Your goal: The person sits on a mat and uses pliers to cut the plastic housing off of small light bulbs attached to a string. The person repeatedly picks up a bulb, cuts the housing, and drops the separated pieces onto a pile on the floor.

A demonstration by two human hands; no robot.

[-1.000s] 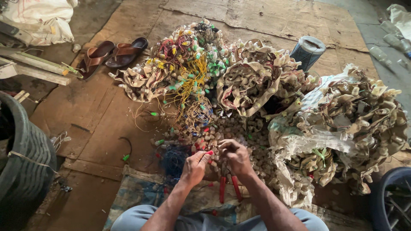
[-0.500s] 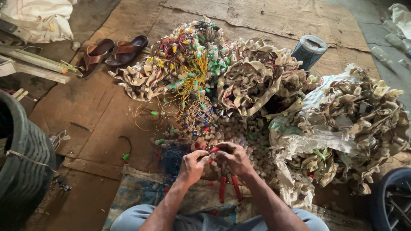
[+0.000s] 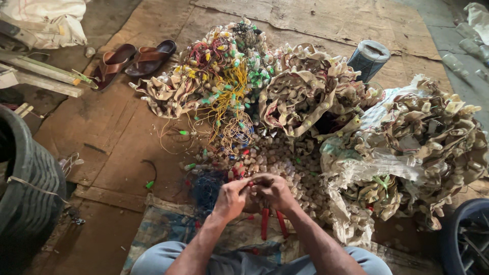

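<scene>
My left hand point(image 3: 230, 197) and my right hand point(image 3: 275, 189) meet at the middle bottom, fingertips pinched together on a small red-tipped piece point(image 3: 249, 184) that is mostly hidden. Under my hands lie red-handled pliers point(image 3: 271, 222) on a patterned cloth point(image 3: 153, 230). Just beyond is a heap of small cut beige plugs point(image 3: 285, 163). Behind it rises a tangle of coloured wires with connectors point(image 3: 224, 86) and beige wrapped wire harnesses point(image 3: 300, 91).
A big harness pile on a white sack point(image 3: 407, 153) fills the right. A blue-grey can point(image 3: 369, 58) stands at the back. Brown sandals point(image 3: 135, 58), wooden sticks point(image 3: 41, 76) and a white sack point(image 3: 46, 20) lie left. Tyres sit at the left edge point(image 3: 25, 188) and the bottom right point(image 3: 466, 239).
My hands have stayed together over the pliers, the fingers shifting slightly on the small piece. The view has drifted a little; the piles have not moved.
</scene>
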